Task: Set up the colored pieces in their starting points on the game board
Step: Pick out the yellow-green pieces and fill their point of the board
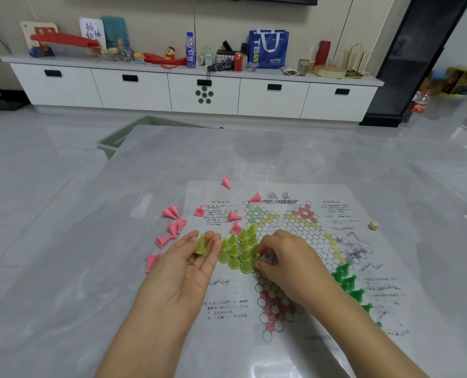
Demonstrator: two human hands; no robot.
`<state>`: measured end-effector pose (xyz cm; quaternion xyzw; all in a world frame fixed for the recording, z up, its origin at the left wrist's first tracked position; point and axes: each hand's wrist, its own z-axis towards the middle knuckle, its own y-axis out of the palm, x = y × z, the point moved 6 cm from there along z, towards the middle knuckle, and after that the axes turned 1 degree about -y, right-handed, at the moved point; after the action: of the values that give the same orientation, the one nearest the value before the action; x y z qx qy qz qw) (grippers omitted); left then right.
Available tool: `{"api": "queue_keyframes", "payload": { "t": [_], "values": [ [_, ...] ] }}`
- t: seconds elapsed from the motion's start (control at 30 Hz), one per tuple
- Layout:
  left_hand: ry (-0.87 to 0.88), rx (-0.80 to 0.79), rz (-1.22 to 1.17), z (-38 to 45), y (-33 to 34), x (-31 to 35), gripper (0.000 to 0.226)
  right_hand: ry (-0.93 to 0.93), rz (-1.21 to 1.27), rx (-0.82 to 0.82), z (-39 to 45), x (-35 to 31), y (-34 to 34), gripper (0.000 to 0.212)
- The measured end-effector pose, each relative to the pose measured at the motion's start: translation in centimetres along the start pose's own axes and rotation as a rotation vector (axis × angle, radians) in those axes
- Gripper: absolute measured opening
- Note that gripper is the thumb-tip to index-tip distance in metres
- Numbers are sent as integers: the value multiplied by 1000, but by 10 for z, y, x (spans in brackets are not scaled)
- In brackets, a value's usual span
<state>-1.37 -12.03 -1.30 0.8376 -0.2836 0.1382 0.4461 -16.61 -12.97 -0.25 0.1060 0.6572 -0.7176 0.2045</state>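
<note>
A paper game board with a star of circles lies on the grey table. Several lime green pieces stand clustered on its left point. My left hand is palm up beside them, and one lime green piece lies across its relaxed fingers. My right hand reaches over the board and pinches a lime green piece at the cluster's right edge. Several dark green pieces stand on the board's lower right point, partly hidden by my right forearm. Several pink pieces lie scattered left of the board and on its upper left.
A small beige die sits at the board's right edge. A grey bin stands past the table's far left corner. A white cabinet with bottles, a can and bags lines the far wall.
</note>
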Motion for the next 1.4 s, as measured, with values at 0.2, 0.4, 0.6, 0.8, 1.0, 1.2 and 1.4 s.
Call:
{"api": "queue_keyframes", "payload": {
  "t": [0.2,0.4,0.6,0.8,1.0,1.2,1.4],
  "values": [
    [4,-63,42,0,1,-2,7,25,38,-3,-3,2,-10,12],
    [35,-212,300,-8,14,-19,11,-40,491,73,-6,-24,-42,9],
    [45,-248,455,-8,15,-31,18,-31,488,26,-4,-30,-27,7],
    [702,-40,1329,-15,13,10,19,-13,528,83,-6,-25,-34,11],
    [784,327,1880,-2,-20,53,53,80,586,133,-10,-9,-45,10],
    [827,226,2110,7,-38,40,55,147,568,151,-14,6,-47,6],
    [904,62,2198,11,-33,38,51,129,384,14,-19,12,-38,6]
  ]
}}
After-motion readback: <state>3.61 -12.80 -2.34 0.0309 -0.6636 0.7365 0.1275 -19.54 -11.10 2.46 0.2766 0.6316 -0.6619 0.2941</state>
